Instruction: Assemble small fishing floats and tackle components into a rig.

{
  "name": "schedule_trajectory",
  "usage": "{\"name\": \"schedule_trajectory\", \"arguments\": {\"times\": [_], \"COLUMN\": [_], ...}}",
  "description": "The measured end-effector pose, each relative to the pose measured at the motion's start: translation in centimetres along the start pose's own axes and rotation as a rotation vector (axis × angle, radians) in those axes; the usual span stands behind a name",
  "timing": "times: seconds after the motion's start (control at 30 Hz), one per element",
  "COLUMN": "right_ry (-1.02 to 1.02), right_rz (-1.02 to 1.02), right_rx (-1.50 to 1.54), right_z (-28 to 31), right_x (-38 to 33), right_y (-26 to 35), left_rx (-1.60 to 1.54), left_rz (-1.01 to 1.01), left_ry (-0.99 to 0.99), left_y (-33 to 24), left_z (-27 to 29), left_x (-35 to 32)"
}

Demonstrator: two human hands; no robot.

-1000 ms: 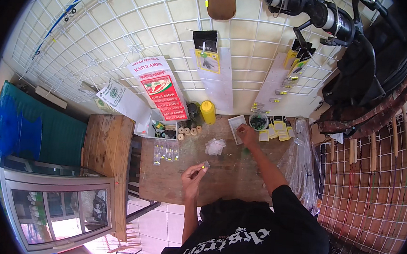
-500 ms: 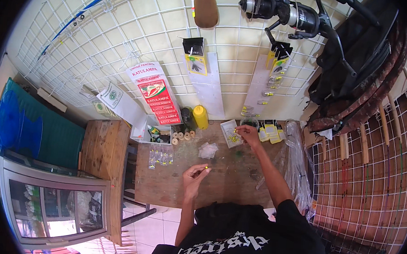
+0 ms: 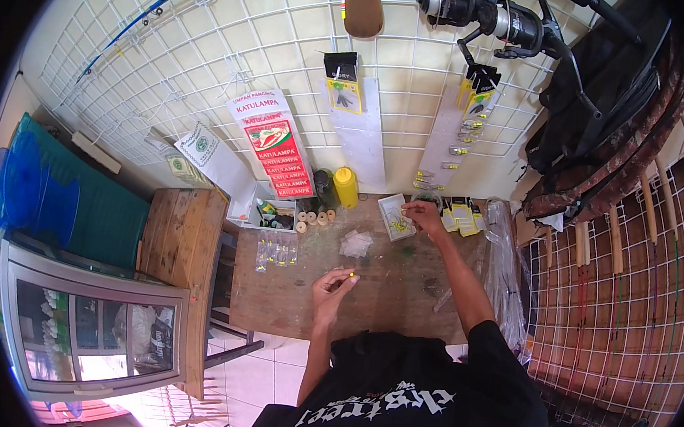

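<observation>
Overhead view of a worn wooden workbench (image 3: 368,295) set against a white wire-grid wall panel (image 3: 233,63). The left hand (image 3: 330,286) is raised just above the bench near its front edge, thumb and forefinger pinched on a tiny yellow-green bead-like piece (image 3: 349,275); whether a line runs from it is too fine to tell. The right hand (image 3: 423,217) is stretched to the back of the bench, fingertips closed together over the small clear plastic box of yellow-green pieces (image 3: 396,217), apparently picking from it; what it grips, if anything, cannot be made out. Between the hands lies a crumpled clear plastic bag (image 3: 355,244). To the left sit a row of small clear packets (image 3: 274,250) and several little cream spools (image 3: 314,219); a yellow cylindrical bottle (image 3: 347,187) stands at the back, and yellow-and-black hook cards (image 3: 461,214) lie just beside the right hand. A spinning reel (image 3: 490,18) hangs above. Risk, as a judgement: the pinched piece is very small, so any loosening of the left fingers could let it drop and roll among the bench clutter or onto the tiled floor (image 3: 259,374); the open box could be nudged by the right hand and spill.
</observation>
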State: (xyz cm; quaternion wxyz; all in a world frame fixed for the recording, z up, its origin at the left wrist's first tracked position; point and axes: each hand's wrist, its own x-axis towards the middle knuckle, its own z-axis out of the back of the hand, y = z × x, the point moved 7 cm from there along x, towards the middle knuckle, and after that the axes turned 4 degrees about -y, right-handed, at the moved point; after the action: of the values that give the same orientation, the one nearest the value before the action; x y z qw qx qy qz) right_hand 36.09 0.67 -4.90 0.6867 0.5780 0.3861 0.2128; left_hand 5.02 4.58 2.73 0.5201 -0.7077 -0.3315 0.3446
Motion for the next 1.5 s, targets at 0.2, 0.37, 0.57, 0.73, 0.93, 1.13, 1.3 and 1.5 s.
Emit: {"name": "schedule_trajectory", "arguments": {"times": [0.2,0.37,0.57,0.73,0.93,1.13,1.3,1.5], "right_ry": [0.021,0.029,0.071,0.052,0.056,0.059,0.06,0.017], "right_rz": [0.007,-0.01,-0.069,-0.096,-0.098,-0.093,-0.049,0.029], "right_rx": [-0.054,-0.015,0.024,0.028,0.052,0.036,0.017,0.045], "right_z": [0.1,-0.1,-0.4,-0.6,-0.7,-0.8,-0.7,-1.4], "right_x": [-0.1,-0.1,-0.3,-0.4,0.0,0.3,0.8,0.4], "right_y": [0.0,0.3,0.4,0.3,0.3,0.4,0.3,1.5], "left_rx": [-0.007,-0.035,-0.042,0.002,-0.008,-0.016,-0.015,-0.016], "left_rz": [0.019,0.03,0.041,0.09,0.031,0.072,0.085,0.08], "left_ry": [-0.02,-0.034,-0.022,-0.04,-0.022,-0.05,-0.059,-0.056], "left_y": [0.0,0.2,0.3,0.6,1.0,1.2,1.2,0.8], "left_z": [0.1,0.3,0.5,1.0,1.6,2.1,2.0,1.8], "left_x": [0.0,-0.1,-0.1,0.2,0.9,1.0,1.5,2.0]}}
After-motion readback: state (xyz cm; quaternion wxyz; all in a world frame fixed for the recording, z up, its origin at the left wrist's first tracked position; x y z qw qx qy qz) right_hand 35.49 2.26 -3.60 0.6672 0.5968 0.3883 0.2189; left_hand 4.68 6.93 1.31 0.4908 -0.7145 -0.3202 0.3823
